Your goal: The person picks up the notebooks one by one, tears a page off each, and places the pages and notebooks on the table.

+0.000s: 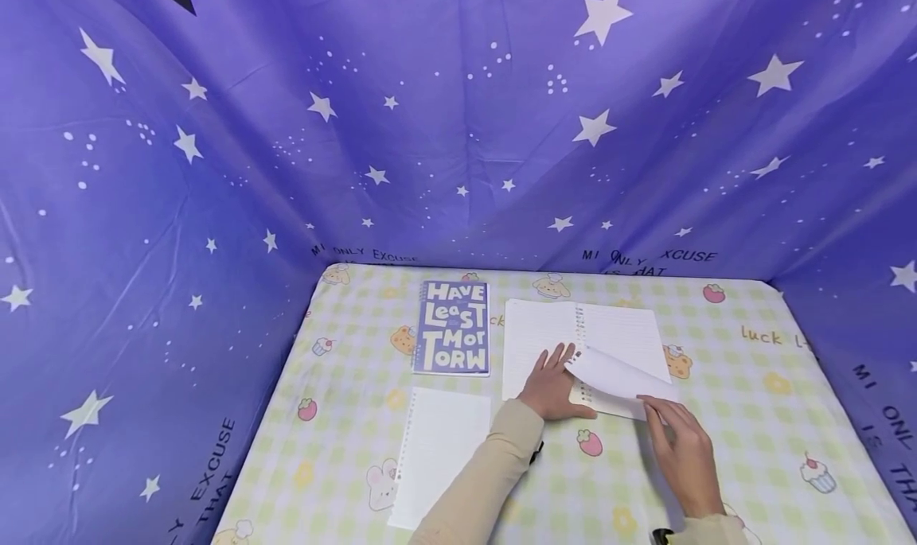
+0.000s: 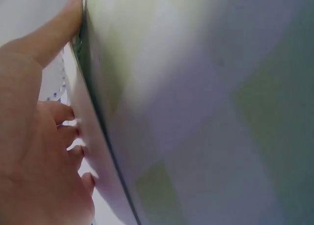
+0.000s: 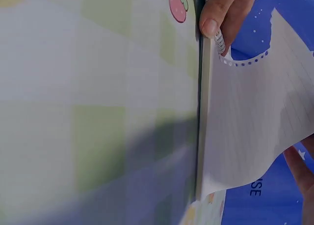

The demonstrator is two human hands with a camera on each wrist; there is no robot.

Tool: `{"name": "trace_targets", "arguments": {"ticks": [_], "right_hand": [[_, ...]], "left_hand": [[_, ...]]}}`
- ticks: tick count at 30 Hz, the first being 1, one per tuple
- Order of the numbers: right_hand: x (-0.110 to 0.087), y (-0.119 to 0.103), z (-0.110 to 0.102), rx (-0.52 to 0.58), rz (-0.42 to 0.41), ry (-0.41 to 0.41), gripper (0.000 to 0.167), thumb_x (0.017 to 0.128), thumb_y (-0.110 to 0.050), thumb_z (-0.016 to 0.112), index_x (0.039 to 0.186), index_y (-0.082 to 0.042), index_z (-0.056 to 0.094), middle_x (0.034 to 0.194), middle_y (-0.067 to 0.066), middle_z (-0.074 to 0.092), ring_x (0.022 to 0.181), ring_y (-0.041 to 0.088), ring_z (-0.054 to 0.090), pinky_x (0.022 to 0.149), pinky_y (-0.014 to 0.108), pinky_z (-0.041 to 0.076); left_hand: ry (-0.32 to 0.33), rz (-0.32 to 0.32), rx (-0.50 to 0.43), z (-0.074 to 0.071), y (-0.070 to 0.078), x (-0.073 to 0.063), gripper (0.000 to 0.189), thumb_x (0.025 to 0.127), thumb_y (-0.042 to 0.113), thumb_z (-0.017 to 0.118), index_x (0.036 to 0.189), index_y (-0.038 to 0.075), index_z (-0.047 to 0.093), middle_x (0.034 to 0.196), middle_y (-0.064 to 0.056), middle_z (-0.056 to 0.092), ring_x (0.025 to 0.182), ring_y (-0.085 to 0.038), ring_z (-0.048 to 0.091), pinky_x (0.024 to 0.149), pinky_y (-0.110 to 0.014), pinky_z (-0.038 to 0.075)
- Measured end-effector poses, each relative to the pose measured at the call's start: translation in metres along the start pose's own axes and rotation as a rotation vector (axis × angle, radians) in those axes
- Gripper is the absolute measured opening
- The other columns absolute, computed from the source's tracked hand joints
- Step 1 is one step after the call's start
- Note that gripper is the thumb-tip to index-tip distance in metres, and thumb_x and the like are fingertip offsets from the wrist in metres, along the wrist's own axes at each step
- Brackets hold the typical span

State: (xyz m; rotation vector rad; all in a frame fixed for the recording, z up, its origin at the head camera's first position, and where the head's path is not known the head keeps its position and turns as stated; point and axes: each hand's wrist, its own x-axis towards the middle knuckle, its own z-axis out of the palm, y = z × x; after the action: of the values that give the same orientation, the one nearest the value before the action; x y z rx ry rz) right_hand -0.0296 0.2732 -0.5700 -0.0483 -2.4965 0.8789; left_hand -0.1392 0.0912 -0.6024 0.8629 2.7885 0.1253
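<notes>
An open spiral notebook (image 1: 540, 326) with lined pages lies on the table. My left hand (image 1: 550, 390) presses on it beside the coil binding (image 1: 579, 319), fingers spread and thumb near the lower edge. My right hand (image 1: 684, 449) pinches a page (image 1: 609, 375) by its outer lower edge. That page curves up off the right half, and in the right wrist view its row of punched holes (image 3: 245, 63) arches up close to my left thumb (image 3: 213, 21). The left wrist view shows my left fingertips (image 2: 73, 151) at the notebook, whose edge hides part of them.
A purple notebook (image 1: 454, 326) with white lettering lies at the back left. In front of it is a loose white sheet (image 1: 440, 449) with holes along its left side, partly under my left forearm. A checked cloth (image 1: 745, 418) covers the table, and starry purple curtains (image 1: 466, 131) enclose it.
</notes>
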Motion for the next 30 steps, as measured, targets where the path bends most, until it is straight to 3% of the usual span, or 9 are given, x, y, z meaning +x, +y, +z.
{"name": "trace_targets", "arguments": {"ticks": [2,5,9,15,22,27,30], "right_hand": [[-0.004,0.001,-0.001,0.015,0.005,0.012,0.015,0.089,0.003,0.069,0.102,-0.001,0.074,0.101,0.014,0.073,0.098,0.031,0.064,0.097,-0.003,0.028],[-0.011,0.004,-0.004,0.043,0.000,0.038,0.015,0.087,0.005,0.070,0.100,0.000,0.074,0.098,0.014,0.074,0.099,0.006,0.063,0.096,-0.005,0.028],[-0.017,0.009,-0.009,0.110,-0.040,0.064,0.017,0.085,0.008,0.070,0.100,0.002,0.074,0.093,0.014,0.073,0.102,-0.024,0.049,0.093,-0.004,0.034],[-0.025,0.010,-0.021,0.203,-0.064,0.051,0.019,0.085,0.011,0.069,0.101,0.002,0.075,0.096,0.002,0.074,0.103,-0.021,0.055,0.091,0.000,0.041],[-0.032,0.016,-0.032,0.202,-0.085,0.052,0.021,0.081,0.015,0.070,0.098,0.004,0.076,0.099,-0.023,0.067,0.096,-0.022,0.057,0.085,-0.001,0.043],[-0.034,0.016,-0.034,0.218,-0.167,0.028,0.025,0.075,0.019,0.071,0.095,0.005,0.077,0.098,-0.018,0.070,0.099,-0.021,0.058,0.085,-0.001,0.044],[-0.035,0.014,-0.034,0.226,-0.213,0.030,0.024,0.075,0.018,0.072,0.094,0.004,0.077,0.096,-0.014,0.072,0.100,-0.020,0.058,0.086,0.000,0.044]], "left_hand": [[-0.007,-0.005,0.041,0.000,0.002,0.001,0.103,0.079,0.081,0.055,0.159,0.023,0.024,0.167,0.002,0.013,0.154,-0.015,0.009,0.125,-0.032,0.013],[-0.012,-0.009,0.053,0.000,0.004,0.002,0.106,0.079,0.081,0.054,0.160,0.021,0.019,0.167,0.003,0.012,0.154,-0.014,0.008,0.125,-0.031,0.012],[0.016,-0.001,0.023,-0.001,0.004,0.003,0.106,0.080,0.079,0.056,0.160,0.022,0.016,0.167,0.001,0.014,0.154,-0.015,0.010,0.125,-0.032,0.014],[0.042,0.020,0.104,-0.003,0.000,0.005,0.099,0.083,0.076,0.056,0.160,0.027,0.019,0.166,-0.003,0.017,0.154,-0.020,0.014,0.125,-0.036,0.018],[-0.007,-0.010,0.093,0.002,0.001,0.015,0.091,0.088,0.050,0.067,0.160,0.031,0.016,0.167,0.002,0.011,0.154,-0.016,0.007,0.126,-0.034,0.012],[-0.006,-0.011,0.106,0.001,0.001,0.014,0.087,0.090,0.048,0.064,0.160,0.031,0.016,0.167,0.002,0.011,0.154,-0.016,0.008,0.125,-0.034,0.013],[0.006,-0.004,0.105,0.000,0.001,0.013,0.085,0.091,0.055,0.059,0.160,0.030,0.017,0.167,0.002,0.013,0.154,-0.016,0.010,0.125,-0.034,0.014]]}}
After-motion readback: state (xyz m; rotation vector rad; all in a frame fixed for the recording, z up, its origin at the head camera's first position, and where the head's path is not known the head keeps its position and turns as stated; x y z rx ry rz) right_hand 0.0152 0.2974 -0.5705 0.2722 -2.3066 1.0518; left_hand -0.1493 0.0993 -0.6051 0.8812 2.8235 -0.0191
